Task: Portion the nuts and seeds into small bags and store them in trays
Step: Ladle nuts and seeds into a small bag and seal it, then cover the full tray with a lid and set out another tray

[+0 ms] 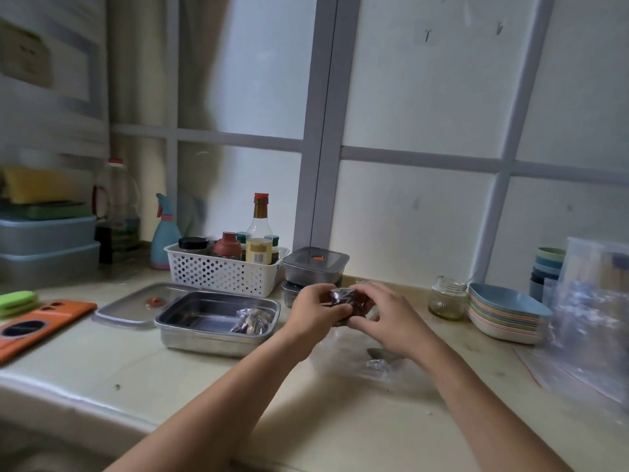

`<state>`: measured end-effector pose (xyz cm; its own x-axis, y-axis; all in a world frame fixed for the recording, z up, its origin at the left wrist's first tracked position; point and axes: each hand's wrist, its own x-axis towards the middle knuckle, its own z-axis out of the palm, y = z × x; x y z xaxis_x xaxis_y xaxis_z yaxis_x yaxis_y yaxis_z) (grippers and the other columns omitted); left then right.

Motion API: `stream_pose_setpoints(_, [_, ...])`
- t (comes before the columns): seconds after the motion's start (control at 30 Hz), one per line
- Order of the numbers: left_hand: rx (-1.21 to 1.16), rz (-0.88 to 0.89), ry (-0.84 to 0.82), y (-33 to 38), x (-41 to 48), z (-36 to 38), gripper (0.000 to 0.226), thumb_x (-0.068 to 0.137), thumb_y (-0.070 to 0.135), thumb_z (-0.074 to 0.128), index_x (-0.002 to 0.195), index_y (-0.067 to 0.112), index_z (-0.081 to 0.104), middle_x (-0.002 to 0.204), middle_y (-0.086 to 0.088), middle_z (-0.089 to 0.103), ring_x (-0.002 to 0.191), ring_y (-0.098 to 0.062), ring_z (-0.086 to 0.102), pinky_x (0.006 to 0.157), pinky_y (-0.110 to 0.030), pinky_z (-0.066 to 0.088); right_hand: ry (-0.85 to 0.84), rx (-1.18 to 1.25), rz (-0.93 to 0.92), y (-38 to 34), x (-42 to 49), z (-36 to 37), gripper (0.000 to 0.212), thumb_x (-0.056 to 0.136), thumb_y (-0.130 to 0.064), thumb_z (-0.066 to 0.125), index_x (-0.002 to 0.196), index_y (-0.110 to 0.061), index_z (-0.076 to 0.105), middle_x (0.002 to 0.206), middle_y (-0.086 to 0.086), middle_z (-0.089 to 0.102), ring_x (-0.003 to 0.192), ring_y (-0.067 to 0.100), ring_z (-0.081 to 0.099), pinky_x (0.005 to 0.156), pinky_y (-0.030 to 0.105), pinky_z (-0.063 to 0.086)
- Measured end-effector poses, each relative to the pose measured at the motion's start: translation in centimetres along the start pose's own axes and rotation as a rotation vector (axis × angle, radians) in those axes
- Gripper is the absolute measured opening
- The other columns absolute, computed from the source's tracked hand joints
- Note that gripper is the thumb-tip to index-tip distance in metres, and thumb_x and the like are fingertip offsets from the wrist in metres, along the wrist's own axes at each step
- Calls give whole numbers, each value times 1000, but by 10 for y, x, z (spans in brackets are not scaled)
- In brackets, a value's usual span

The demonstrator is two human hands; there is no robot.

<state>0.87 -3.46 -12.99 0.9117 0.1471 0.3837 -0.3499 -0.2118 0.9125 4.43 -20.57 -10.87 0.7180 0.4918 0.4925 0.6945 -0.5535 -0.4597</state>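
Tray (pixel 218 337) at centre left, bag (pixel 250 321) in its right end; lid (pixel 129 306) behind-left, basket (pixel 221 272) behind. Second bag (pixel 343 299) right of tray, held between left hand (pixel 315 310) and right hand (pixel 388 313); jar (pixel 447 296), plates (pixel 503 318) farther right.

A white perforated basket (pixel 221 275) of condiment bottles (pixel 260 228) is set at the rear of the tabletop (pixel 119 362), with a blue spray bottle (pixel 165 241) just beside it; coloured plates (pixel 503 318) are stacked near a glass jar (pixel 447 298).

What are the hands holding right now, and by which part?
A small clear bag of dark contents, held by both hands: the left hand grips its left end, the right hand its right end.
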Motion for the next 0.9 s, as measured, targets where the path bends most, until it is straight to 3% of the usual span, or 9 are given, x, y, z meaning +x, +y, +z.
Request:
stream_pose_setpoints(0.07, [-4,-30,-13,12,-2,-11,13,89,5,75,102,3,75,85,-10,76,78,-17,70,71,-29,59,46,-7,-13,-10,5,4,49,79,-31,87,123,-28,67,107,-14,60,90,1,58,76,14,46])
stream_pose_setpoints(0.13, [28,-68,-37,24,-1,-30,21,90,24,77,101,5,79,86,-11,77,79,-18,73,75,-36,63,80,-9,-21,-19,9,8,47,79,-28,88,122,-28,69,105,-14,62,86,1,58,73,11,44])
stream_pose_setpoints(0.2, [215,-62,-49,36,1,-56,25,86,38,78,92,14,81,85,-13,77,80,-22,72,79,-44,61,96,0,-58,-33,15,13,46,78,-30,89,121,-27,71,105,-10,65,88,3,61,72,10,45])
stream_pose_setpoints(0.33, [468,-79,53,50,4,-106,20,95,26,71,93,8,80,86,-13,76,72,-19,65,64,-28,52,53,69,-75,-74,30,36,47,80,-34,86,122,-25,67,101,-5,69,85,7,65,69,6,45])
stream_pose_setpoints(0.43, [662,-106,197,44,5,-144,17,97,20,67,100,6,78,84,-5,72,71,-13,63,58,-20,48,-32,126,-9,-103,43,54,42,92,-39,74,129,-31,55,99,-7,67,86,8,64,72,17,49])
stream_pose_setpoints(0.6, [939,-182,202,16,-4,-189,21,96,18,67,109,4,73,106,-10,72,91,-24,65,74,-29,51,-4,-71,89,-106,68,99,17,100,-27,61,113,-20,69,112,-1,67,95,13,59,83,24,44])
stream_pose_setpoints(0.7, [976,-190,152,-9,-8,-196,19,95,16,69,108,3,73,109,-11,72,103,-28,67,82,-28,52,-15,-149,94,-99,73,122,16,100,-24,57,106,-18,72,108,3,62,102,20,60,88,28,47])
stream_pose_setpoints(0.9, [970,-117,172,-26,-4,-196,16,90,19,75,95,5,78,96,-10,76,89,-24,70,80,-31,55,31,-176,44,-95,74,141,19,101,-22,56,105,-14,73,108,5,61,107,21,55,97,35,48])
